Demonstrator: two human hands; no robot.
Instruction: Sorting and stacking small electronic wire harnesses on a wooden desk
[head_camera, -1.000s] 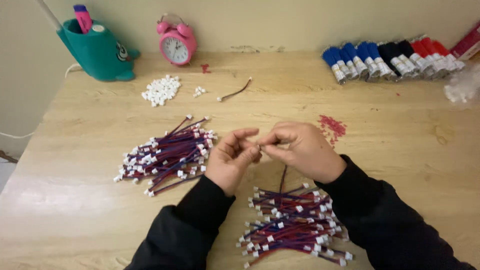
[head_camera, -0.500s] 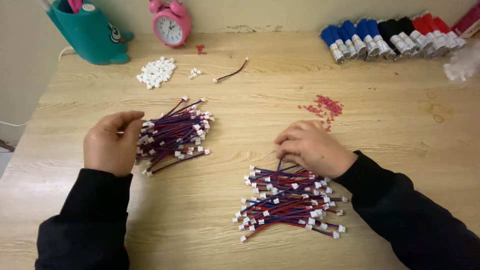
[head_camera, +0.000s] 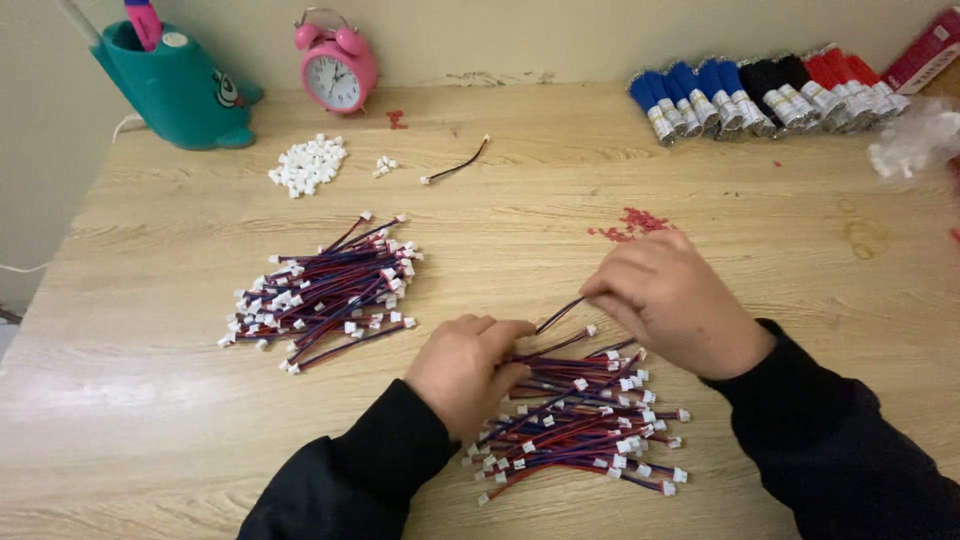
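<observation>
Two piles of short red-and-blue wire leads with white plug ends lie on the wooden table (head_camera: 720, 180). The left pile (head_camera: 325, 295) lies untouched. My left hand (head_camera: 465, 370) rests on the left edge of the near pile (head_camera: 580, 420), fingers pressing the wires. Just above that pile, my right hand (head_camera: 670, 300) pinches the end of a single wire lead (head_camera: 560, 315) that rises out of it.
A heap of small white connectors (head_camera: 310, 165) and a lone wire (head_camera: 455, 165) lie at the back. Behind them stand a teal holder (head_camera: 175, 85) and a pink alarm clock (head_camera: 335, 65). Coloured bundles (head_camera: 770, 90) line the back right; red bits (head_camera: 630, 222) lie nearby.
My left hand has left the left pile and come across to the near pile. My right hand has lifted from that pile, pulling one wire lead up.
</observation>
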